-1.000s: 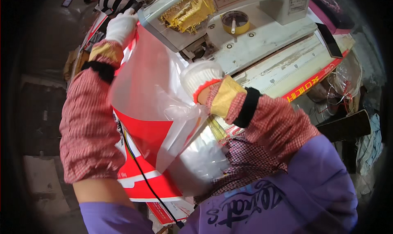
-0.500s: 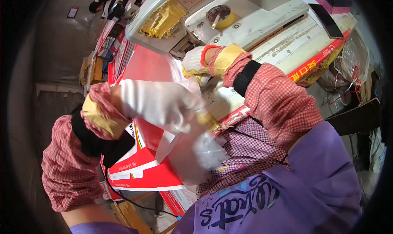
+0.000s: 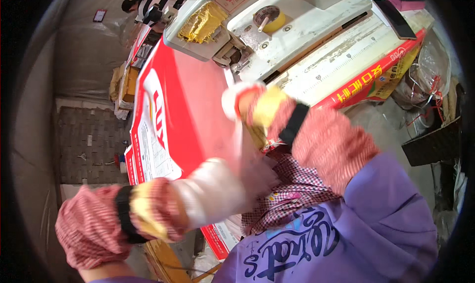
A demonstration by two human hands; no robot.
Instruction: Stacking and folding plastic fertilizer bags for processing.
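A red and white printed sack point(image 3: 185, 92) of sheet plastic stretches from under the machine head down toward my lap. My left hand point(image 3: 215, 191), in a white knit glove, is at the sack's near edge. Motion smears its fingers, so their grip does not show. My right hand point(image 3: 235, 100), in a white glove with a red cuff, is at the sack's right edge, just below the metal presser part point(image 3: 230, 53) of the machine. Its fingers are hidden behind the glove and sleeve. Between the hands the sack's edge is blurred and see-through.
A pale sewing machine point(image 3: 307, 23) carries a yellow tape roll point(image 3: 269, 20) and a yellow cloth patch point(image 3: 204, 23). A black phone point(image 3: 394, 20) lies on the white worktable point(image 3: 329, 68). Another person in stripes point(image 3: 161, 6) is at the far left. A clear plastic bag point(image 3: 430, 80) hangs at right.
My left hand has moved down toward me, and the sack now lies more spread out, showing its large printed face. My right hand has shifted slightly nearer, and its fingers have gone out of sight.
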